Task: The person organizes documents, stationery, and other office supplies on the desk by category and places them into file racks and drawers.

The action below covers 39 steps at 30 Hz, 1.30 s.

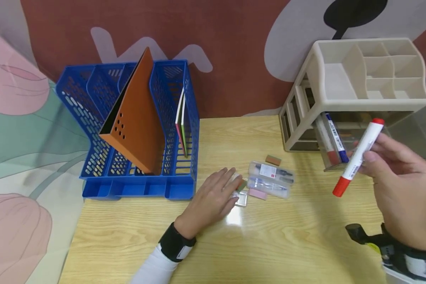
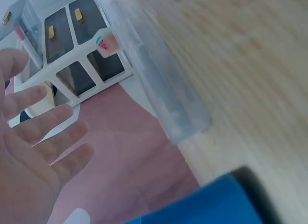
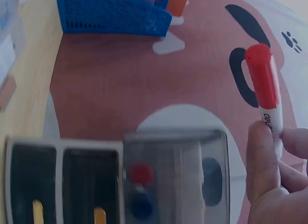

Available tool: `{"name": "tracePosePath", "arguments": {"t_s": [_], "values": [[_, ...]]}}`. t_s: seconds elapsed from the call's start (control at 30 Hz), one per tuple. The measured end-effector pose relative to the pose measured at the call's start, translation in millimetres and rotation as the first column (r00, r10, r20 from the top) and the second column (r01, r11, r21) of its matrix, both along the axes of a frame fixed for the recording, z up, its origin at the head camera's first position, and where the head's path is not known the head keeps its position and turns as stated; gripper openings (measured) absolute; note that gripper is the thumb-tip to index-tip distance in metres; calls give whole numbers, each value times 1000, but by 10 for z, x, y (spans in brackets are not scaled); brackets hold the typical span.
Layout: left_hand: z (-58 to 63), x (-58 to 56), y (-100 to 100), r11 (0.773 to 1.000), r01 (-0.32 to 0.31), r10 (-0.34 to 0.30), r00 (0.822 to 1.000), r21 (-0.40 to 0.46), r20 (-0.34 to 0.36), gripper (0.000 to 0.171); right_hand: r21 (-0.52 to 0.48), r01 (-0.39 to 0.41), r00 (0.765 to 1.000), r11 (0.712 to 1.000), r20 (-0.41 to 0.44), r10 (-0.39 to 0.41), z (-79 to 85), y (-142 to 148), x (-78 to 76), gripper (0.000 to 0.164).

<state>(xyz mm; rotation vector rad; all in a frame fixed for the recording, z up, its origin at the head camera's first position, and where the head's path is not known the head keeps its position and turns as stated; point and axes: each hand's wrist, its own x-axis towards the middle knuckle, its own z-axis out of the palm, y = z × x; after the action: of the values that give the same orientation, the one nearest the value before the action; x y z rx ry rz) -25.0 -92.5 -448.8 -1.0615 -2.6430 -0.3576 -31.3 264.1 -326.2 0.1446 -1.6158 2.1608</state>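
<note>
My right hand pinches a white marker with red ends between thumb and fingers, tilted in front of the beige desktop organizer. Below that organizer's top, a clear drawer is pulled out, with a blue marker and a red-ended marker lying inside. My left hand lies low over the table, fingers extended, at a greenish block and a small clear case. Its palm shows nothing held in the left wrist view.
Two clear pen cases, a pink block and a brown block lie on the wooden table. A blue file rack at left holds an orange folder and thin booklets.
</note>
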Motion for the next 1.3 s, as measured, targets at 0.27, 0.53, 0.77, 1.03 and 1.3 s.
{"name": "tracePosePath", "arguments": {"t_s": [0.27,0.53,0.77,1.03,1.3], "values": [[69,51,-109,992,-52,62,995,-113,83,59,307,-125,976,944,208,62,138,351,-170,40],[96,186,-121,977,-72,80,996,-200,31,60,686,-196,924,701,368,-101,188,601,-279,42],[146,268,-134,973,-76,70,997,-219,-32,64,820,-293,879,492,433,-198,302,737,-440,39],[224,288,-176,954,-77,71,997,-289,-32,64,887,-412,848,209,457,-269,468,818,-686,49],[277,249,-214,952,-23,15,999,-305,-31,70,910,-399,866,109,413,-282,443,892,-922,44]]}}
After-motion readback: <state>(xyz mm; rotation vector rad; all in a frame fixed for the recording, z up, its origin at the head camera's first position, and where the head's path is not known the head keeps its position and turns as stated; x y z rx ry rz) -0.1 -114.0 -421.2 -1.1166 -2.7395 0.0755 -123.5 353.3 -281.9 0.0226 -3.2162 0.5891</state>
